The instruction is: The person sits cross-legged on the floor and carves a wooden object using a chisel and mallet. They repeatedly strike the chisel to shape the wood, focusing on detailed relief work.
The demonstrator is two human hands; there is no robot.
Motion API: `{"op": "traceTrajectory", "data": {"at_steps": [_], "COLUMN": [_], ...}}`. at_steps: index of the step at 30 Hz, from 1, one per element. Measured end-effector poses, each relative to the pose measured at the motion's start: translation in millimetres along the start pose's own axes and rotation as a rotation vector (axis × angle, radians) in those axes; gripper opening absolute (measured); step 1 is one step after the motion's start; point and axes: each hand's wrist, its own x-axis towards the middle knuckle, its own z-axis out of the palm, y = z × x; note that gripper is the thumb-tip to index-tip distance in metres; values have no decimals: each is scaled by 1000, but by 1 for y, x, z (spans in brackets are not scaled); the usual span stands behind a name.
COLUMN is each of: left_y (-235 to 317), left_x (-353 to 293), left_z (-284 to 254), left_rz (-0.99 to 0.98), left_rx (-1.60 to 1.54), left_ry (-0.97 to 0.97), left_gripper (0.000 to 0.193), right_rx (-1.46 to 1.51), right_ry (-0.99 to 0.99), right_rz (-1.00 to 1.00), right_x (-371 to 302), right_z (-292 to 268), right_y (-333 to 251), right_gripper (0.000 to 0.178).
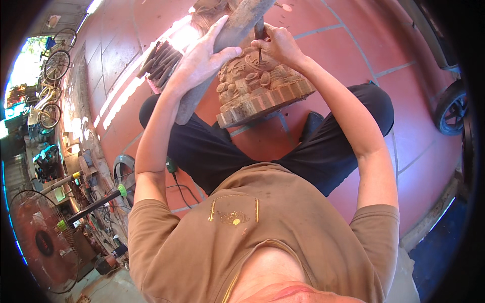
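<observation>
A brown wood carving [252,76] with rounded relief figures and a blocky base stands on the floor in front of me, between my bent legs. My right hand [280,46] pinches a slim chisel [259,29], its thin blade pointing down at the carved surface. My left hand [199,60] is closed around a long greyish wooden club [194,98], thumb and forefinger stretched along and across it. The club slants over the carving's left side and covers part of it. The fingers beneath the club are hidden.
Several chisels or similar dark tools [160,65] lie bunched left of the carving. A green corded tool [172,165] rests by my left thigh. A large fan [44,242] and bicycles [55,65] stand at left. A black wheel [451,108] is at right on the red tiled floor [323,50].
</observation>
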Motion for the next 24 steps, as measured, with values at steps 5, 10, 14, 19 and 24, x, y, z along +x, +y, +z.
{"op": "traceTrajectory", "data": {"at_steps": [5,10,14,19,24], "left_y": [21,20,6,34,15], "left_x": [7,6,6,8,7], "left_z": [-17,-9,-14,-17,-11], "left_rz": [24,29,-19,-3,-66], "left_rx": [-185,-80,28,-289,-4], "left_ry": [70,138,-19,154,8], "left_gripper": [78,80,84,75,86], "right_rx": [38,19,23,87,34], "right_ry": [-14,16,6,-42,29], "right_rz": [-62,-47,-38,-3,-31], "right_x": [2,1,3,0,0], "right_z": [3,7,5,-1,5], "right_y": [0,-3,3,-4,0], "right_gripper": [35,33,32,39,29]}}
